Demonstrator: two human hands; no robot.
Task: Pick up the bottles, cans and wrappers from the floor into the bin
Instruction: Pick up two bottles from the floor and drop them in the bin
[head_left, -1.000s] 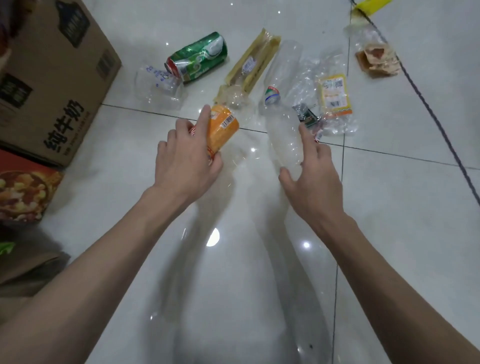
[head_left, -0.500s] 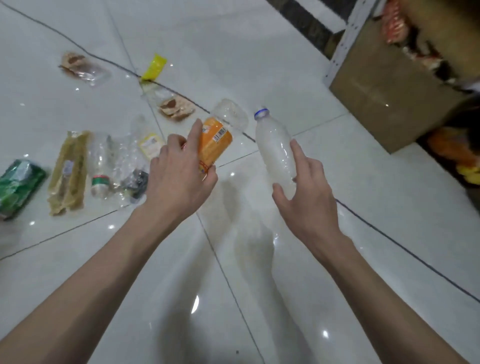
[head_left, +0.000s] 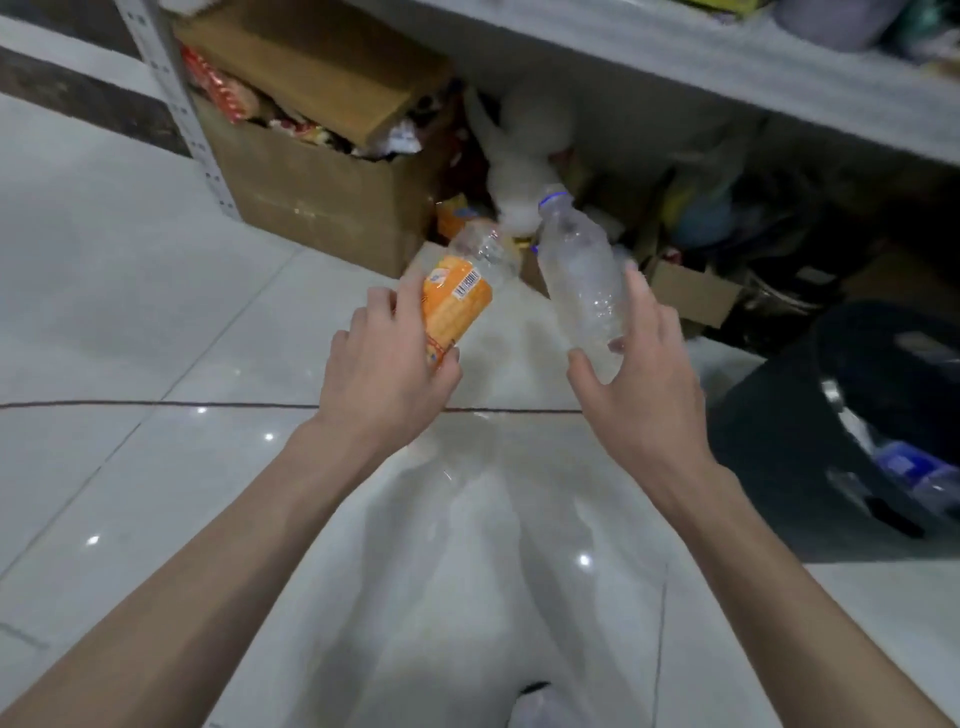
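You had turned from the litter toward the shelf, carrying both bottles along, and the bin had come into view on your right.
The orange bottle lay tilted, its clear end pointing up and away to the right; the clear bottle stood nearly upright, its blue-ringed neck leaning a little left. Your left hand had its fingers curled round the orange bottle's lower end. Your right hand clasped the clear bottle's base between the thumb and loosely spread fingers. Both bottles were held above the glossy white tile floor, near each other but apart, with the dark bin low beside your right hand. A full cardboard box sat under the shelf.
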